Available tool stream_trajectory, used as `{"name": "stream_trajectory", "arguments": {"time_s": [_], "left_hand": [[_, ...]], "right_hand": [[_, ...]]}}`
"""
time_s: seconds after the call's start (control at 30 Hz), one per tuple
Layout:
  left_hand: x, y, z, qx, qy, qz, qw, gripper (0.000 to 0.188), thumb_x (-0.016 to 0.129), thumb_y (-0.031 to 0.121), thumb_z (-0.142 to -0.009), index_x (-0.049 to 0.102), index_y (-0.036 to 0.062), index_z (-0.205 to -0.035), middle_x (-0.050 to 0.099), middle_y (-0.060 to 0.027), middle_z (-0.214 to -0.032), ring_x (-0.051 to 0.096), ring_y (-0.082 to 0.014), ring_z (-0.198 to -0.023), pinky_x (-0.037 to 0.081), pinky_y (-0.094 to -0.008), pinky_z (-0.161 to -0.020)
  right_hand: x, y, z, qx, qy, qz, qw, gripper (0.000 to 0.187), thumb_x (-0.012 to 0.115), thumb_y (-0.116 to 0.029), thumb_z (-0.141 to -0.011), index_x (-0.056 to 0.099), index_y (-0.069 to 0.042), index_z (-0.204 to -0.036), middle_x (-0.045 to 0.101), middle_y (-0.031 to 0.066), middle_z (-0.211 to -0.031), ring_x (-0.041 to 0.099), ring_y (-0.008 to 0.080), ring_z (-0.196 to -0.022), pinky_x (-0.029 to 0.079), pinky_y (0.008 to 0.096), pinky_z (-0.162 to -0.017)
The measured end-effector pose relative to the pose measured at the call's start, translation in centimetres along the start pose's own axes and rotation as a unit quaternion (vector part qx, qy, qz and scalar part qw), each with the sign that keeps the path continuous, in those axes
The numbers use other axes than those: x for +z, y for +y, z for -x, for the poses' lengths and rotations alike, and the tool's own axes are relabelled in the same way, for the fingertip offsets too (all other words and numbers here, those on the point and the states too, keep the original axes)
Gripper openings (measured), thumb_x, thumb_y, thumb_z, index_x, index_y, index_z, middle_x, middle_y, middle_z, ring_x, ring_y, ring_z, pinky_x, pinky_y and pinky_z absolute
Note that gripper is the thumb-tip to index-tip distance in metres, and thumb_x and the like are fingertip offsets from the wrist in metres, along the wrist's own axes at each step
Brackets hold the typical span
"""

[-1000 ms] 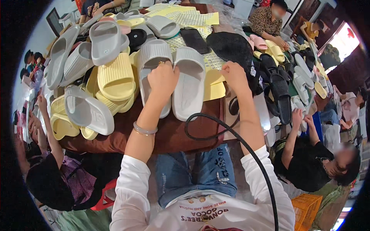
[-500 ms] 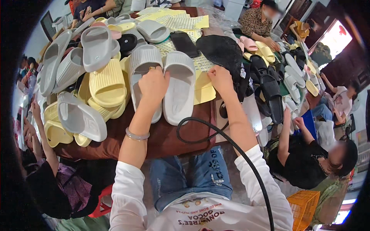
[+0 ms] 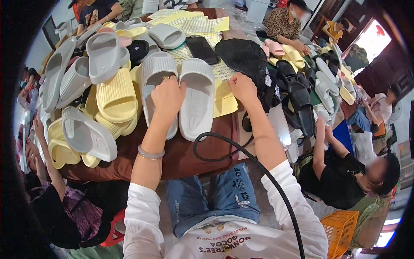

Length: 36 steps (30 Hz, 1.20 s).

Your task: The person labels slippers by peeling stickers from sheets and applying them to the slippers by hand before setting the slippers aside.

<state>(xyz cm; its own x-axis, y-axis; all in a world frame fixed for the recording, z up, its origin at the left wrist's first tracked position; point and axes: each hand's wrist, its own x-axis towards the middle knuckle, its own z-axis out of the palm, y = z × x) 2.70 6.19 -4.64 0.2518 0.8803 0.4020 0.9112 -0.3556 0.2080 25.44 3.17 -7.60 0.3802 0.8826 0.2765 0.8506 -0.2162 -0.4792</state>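
Note:
Two light grey slippers lie side by side before me, toes away: the left slipper (image 3: 160, 64) and the right slipper (image 3: 196, 113). My left hand (image 3: 169, 97) is closed, resting over the left slipper's opening with its knuckles up. What its fingers hold, if anything, is hidden. To the right, my right hand (image 3: 244, 89) is closed in a pinch at the edge of a yellow sheet of small printed stickers (image 3: 223, 93). Anything between those fingertips is too small to make out. A black mesh cap-like item (image 3: 241, 54) lies just beyond that hand.
Grey and yellow slippers (image 3: 115, 97) are heaped at the left. A phone (image 3: 202, 49) lies on more sticker sheets. Black slippers (image 3: 300, 101) crowd the right side. A black cable (image 3: 258, 166) loops across the brown-covered table's (image 3: 181, 162) near edge. Co-workers sit around.
The whole view has shifted slightly, moving things a little left. Both my hands keep their closed shapes and nearly the same places. A person at the far right has lowered a raised arm.

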Motion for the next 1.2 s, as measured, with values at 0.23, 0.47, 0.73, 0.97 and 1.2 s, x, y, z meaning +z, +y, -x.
{"name": "stream_trajectory", "arguments": {"time_s": [0.23, 0.47, 0.73, 0.97, 1.2], "left_hand": [[0.2, 0.0, 0.1, 0.005, 0.012, -0.003, 1.0, 0.036, 0.052, 0.036, -0.082, 0.058, 0.0012, -0.078, 0.061, -0.0179, -0.077, 0.061, -0.0361, -0.069, 0.048, -0.0448, -0.06], [-0.2, 0.3, 0.1, -0.003, 0.013, 0.004, 1.0, 0.035, 0.054, 0.035, -0.081, 0.058, 0.001, -0.078, 0.061, -0.0184, -0.078, 0.061, -0.0363, -0.069, 0.048, -0.0448, -0.062], [-0.1, 0.4, 0.1, 0.011, 0.021, -0.044, 0.999, 0.03, 0.055, 0.034, -0.081, 0.059, 0.0037, -0.077, 0.062, -0.0141, -0.077, 0.063, -0.032, -0.067, 0.05, -0.0409, -0.059], [-0.1, 0.3, 0.2, 0.007, 0.03, -0.038, 0.999, 0.031, 0.055, 0.034, -0.08, 0.058, 0.0036, -0.077, 0.062, -0.0143, -0.076, 0.063, -0.0319, -0.067, 0.05, -0.0411, -0.059], [-0.2, 0.5, 0.0, -0.003, 0.001, -0.047, 0.999, 0.032, 0.053, 0.035, -0.082, 0.058, 0.0031, -0.08, 0.062, -0.014, -0.078, 0.063, -0.0326, -0.069, 0.051, -0.0414, -0.061]], "right_hand": [[0.9, 0.3, 0.1, -0.001, 0.034, 0.014, 0.999, 0.018, 0.054, -0.022, -0.078, 0.061, -0.006, -0.081, 0.062, 0.0164, -0.082, 0.06, 0.0349, -0.079, 0.048, 0.0433, -0.071], [0.4, -0.7, 0.4, -0.033, 0.048, 0.019, 0.998, 0.018, 0.051, -0.017, -0.079, 0.061, -0.003, -0.078, 0.062, 0.0194, -0.084, 0.061, 0.0373, -0.077, 0.049, 0.0443, -0.069], [0.7, 0.6, -0.8, -0.011, 0.011, -0.021, 1.0, 0.016, 0.055, -0.019, -0.074, 0.063, -0.005, -0.079, 0.062, 0.0173, -0.079, 0.06, 0.0355, -0.078, 0.048, 0.0418, -0.07], [0.5, 0.5, -0.7, -0.031, -0.016, -0.012, 0.999, 0.025, 0.049, -0.021, -0.08, 0.061, 0.001, -0.08, 0.062, 0.0217, -0.085, 0.06, 0.0368, -0.081, 0.049, 0.0439, -0.072], [0.3, 0.5, -0.7, -0.039, -0.056, 0.017, 0.997, 0.025, 0.049, -0.02, -0.081, 0.055, 0.002, -0.09, 0.06, 0.0221, -0.091, 0.06, 0.0369, -0.085, 0.048, 0.0441, -0.074]]}}
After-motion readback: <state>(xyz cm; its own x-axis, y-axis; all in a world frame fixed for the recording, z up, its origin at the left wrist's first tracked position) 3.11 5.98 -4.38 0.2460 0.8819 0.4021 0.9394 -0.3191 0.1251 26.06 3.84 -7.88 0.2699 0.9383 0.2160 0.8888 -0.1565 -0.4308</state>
